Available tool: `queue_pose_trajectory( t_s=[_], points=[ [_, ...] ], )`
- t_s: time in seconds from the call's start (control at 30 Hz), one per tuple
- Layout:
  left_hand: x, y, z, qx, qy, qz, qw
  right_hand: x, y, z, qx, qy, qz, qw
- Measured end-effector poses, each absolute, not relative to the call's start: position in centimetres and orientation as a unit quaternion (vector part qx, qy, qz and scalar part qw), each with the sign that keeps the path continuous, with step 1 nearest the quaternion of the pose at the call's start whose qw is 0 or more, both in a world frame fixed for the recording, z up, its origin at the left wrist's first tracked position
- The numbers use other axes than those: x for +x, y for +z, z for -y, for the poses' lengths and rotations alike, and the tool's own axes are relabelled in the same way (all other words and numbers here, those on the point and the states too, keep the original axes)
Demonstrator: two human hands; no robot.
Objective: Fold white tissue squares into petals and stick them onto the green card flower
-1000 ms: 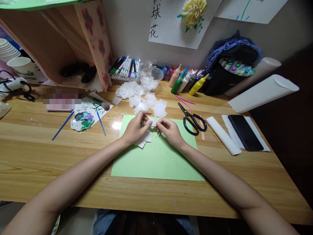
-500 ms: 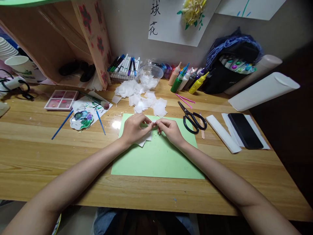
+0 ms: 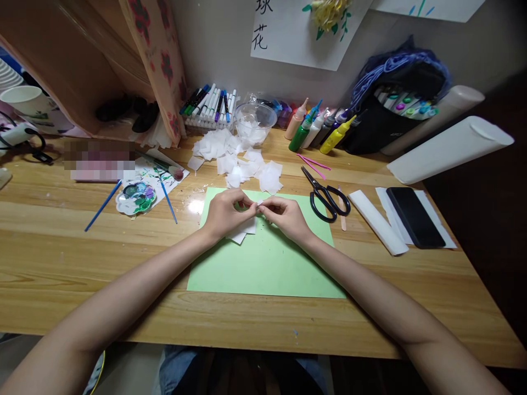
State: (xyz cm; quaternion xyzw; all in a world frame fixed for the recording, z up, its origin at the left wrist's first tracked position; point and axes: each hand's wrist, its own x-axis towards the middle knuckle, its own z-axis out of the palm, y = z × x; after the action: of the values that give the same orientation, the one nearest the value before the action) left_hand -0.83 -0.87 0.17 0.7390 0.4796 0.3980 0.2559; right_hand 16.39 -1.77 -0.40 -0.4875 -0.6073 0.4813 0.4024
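Paper piece (image 3: 259, 202), mostly hidden, seems pinched between both hands (image 3: 228, 214) (image 3: 286, 217).

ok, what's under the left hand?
White paper pieces stick out beneath the left hand, over the green sheet. The hand covers the rest; can't tell how many.

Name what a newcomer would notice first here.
Probably the pale green paper sheet in the middle, where the left hand and right hand pinch a small white paper piece. Then the black-handled metal scissors by the sheet's far right corner, and the yellow ruffled flower on the wall.
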Motion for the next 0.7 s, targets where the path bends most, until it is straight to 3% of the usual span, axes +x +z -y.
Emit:
queue_pose_trajectory(
  t_s=[0.7],
  points=[
    [-0.81,0.13,0.95,0.757,0.392,-0.471,0.228,16.45,-0.59,1.72,-0.493,0.477,0.605,0.404]
  ],
)
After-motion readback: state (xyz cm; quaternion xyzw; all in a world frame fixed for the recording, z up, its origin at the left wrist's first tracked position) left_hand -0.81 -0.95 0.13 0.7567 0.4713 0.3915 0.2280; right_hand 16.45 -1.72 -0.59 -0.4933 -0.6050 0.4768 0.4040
